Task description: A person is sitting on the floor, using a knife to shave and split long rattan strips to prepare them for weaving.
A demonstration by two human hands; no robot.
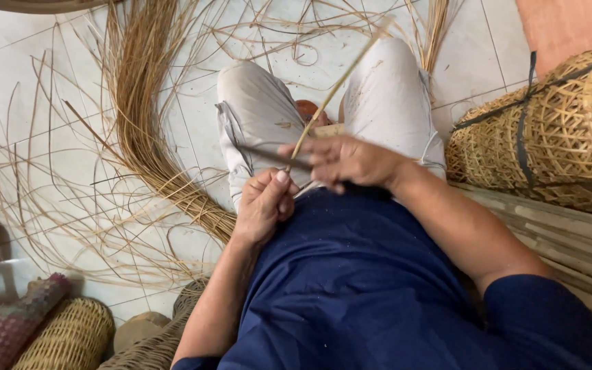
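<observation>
Fibre bundle (146, 130) on floor left of knees; woven basket (556, 130) right.

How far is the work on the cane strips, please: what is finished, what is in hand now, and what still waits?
Done: thin shavings litter the tiled floor. In hand: the left hand and right hand hold one cane strip against a dark blade. Left: a thick bundle of strips lies beside the knees.

Left hand (265, 204), right hand (347, 162), both clenched
</observation>
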